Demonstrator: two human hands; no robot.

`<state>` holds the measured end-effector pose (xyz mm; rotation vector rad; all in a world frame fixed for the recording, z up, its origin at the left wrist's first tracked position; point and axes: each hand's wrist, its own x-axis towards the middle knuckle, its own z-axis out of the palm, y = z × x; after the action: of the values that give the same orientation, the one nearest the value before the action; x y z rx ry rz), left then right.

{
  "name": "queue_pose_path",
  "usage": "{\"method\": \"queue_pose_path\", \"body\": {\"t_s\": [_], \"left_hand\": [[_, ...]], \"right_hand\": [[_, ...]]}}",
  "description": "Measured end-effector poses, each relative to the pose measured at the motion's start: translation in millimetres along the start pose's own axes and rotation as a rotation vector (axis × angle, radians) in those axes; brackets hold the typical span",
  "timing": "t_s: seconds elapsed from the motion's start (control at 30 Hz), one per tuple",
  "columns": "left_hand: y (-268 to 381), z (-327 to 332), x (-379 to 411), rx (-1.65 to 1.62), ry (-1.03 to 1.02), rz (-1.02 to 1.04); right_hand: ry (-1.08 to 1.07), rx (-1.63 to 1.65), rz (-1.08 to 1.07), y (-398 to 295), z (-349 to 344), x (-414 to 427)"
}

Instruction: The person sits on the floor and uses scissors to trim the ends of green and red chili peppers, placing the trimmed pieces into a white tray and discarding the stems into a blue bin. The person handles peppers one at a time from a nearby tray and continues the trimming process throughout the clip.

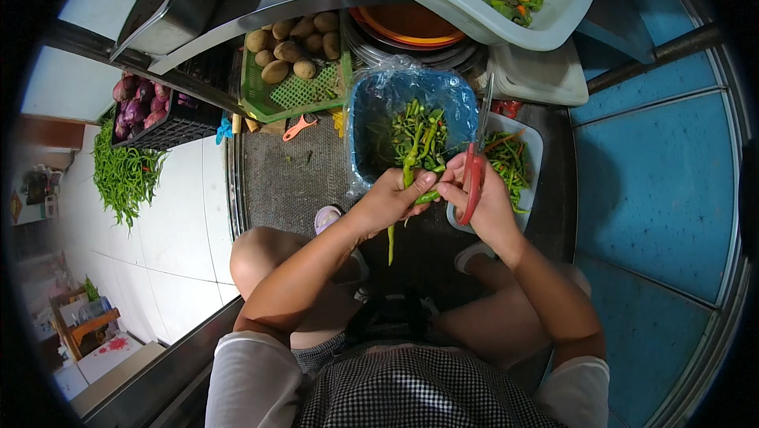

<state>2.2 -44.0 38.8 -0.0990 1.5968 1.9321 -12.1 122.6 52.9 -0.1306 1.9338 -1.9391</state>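
Observation:
My left hand (394, 194) is closed around several long green chili peppers (409, 172), one of them hanging below the palm. Close on its right, my right hand (483, 200) holds red-handled scissors (472, 182), blades pointing up and away from me; its thumb and fingertips touch the end of a green pepper. Beyond the hands is a blue basin (354, 125) lined with clear plastic, with green pepper stems and leaves in or above it. A white tray (535, 161) of green and reddish peppers lies partly behind my right hand.
A green crate (302, 96) holds potatoes, with an orange peeler (299, 127) below it. Stacked pans (379, 48) stand behind the basin. A white tub (563, 1) of peppers overhangs at top right. Left are a black crate (190, 125) of red onions and a heap of green chilies (124, 173).

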Motion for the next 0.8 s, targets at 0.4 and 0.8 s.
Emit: {"method": "queue_pose_path", "body": {"t_s": [0.4,0.8], "left_hand": [[-6,0,4,0.320,-0.036,0.189],[9,-1,1,0.193,0.029,0.175]], "right_hand": [[-0.017,-0.210,-0.006,-4,-7,4],[0.017,-0.112,0.075,-4,-5,1]]}}
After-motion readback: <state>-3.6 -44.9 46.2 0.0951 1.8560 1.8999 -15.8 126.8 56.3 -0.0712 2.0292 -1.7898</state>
